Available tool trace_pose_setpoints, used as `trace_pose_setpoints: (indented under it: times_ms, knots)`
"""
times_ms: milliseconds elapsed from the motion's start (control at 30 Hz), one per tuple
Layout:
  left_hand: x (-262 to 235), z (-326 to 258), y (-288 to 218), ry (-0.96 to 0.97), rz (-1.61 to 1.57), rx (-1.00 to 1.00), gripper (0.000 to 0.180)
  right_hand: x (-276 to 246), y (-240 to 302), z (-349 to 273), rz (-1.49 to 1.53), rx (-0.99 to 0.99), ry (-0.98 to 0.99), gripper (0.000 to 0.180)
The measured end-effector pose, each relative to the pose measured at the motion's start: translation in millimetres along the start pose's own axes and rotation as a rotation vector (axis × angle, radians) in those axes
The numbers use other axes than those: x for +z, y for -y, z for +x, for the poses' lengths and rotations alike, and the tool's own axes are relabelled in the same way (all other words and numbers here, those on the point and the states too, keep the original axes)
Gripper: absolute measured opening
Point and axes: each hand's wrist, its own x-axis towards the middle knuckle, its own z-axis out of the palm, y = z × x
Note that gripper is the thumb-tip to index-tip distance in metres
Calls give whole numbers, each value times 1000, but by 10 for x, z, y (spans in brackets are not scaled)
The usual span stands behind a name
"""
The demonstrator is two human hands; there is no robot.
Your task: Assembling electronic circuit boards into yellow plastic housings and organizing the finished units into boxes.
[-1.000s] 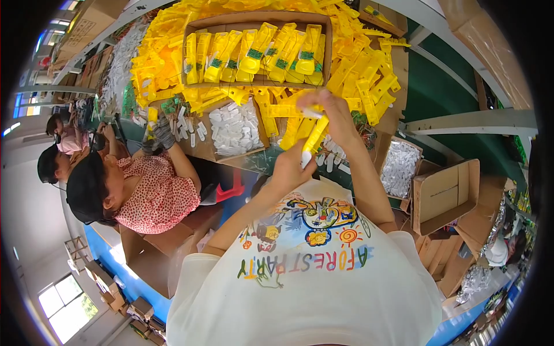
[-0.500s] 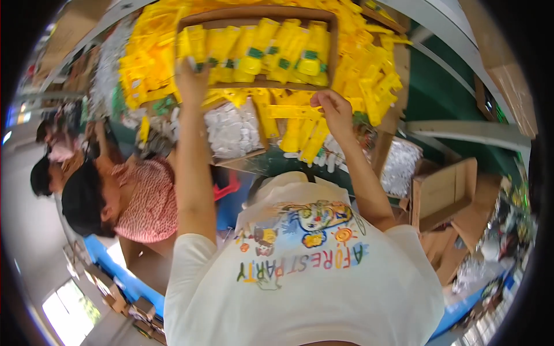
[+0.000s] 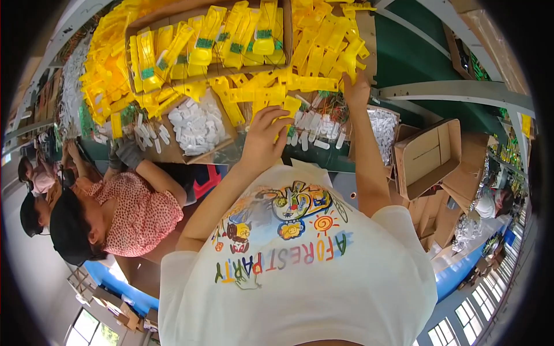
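Observation:
My left hand (image 3: 266, 137) is in front of my chest, fingers curled round a yellow plastic casing (image 3: 291, 107) at the near edge of the pile. Farther right, my right hand (image 3: 356, 92) reaches to the heap, its fingers closed at a yellow casing (image 3: 348, 60); the fingertips are partly hidden. Beyond my left hand lies a cardboard box (image 3: 210, 74) filled with rows of yellow casings (image 3: 202, 49) that carry green circuit boards and thin dark wires. Loose yellow casings (image 3: 314, 49) are heaped around it.
White plastic parts fill a bag-lined box (image 3: 199, 130) at left; more white pieces (image 3: 314, 124) with wires lie near my hands. An open cardboard carton (image 3: 427, 158) and a metal frame bar (image 3: 456, 89) stand at right. A gloved co-worker (image 3: 135, 216) sits close on my left.
My left hand has left the box of casings and come back toward my chest. My right hand has moved out to the heap at right. The whole view has shifted.

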Motion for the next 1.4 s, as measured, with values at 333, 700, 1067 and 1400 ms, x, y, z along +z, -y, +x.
trace_pose_setpoints:
  times_ms: [333, 700, 1067, 1400]
  knots:
    - [119, -281, -98, 311, 260, -87, 38, -679, 1179, -546, 985, 450, 1554, 31]
    - [36, -842, 300, -19, -771, -1054, 33, 413, 566, -980, -348, -152, 745, 30]
    - [160, -550, 168, -88, -1097, -1071, 49, -344, 1341, -873, 614, -100, 452, 18]
    - [210, -503, -23, 142, -921, -797, 63, -420, 1650, -1195, 654, -112, 813, 20]
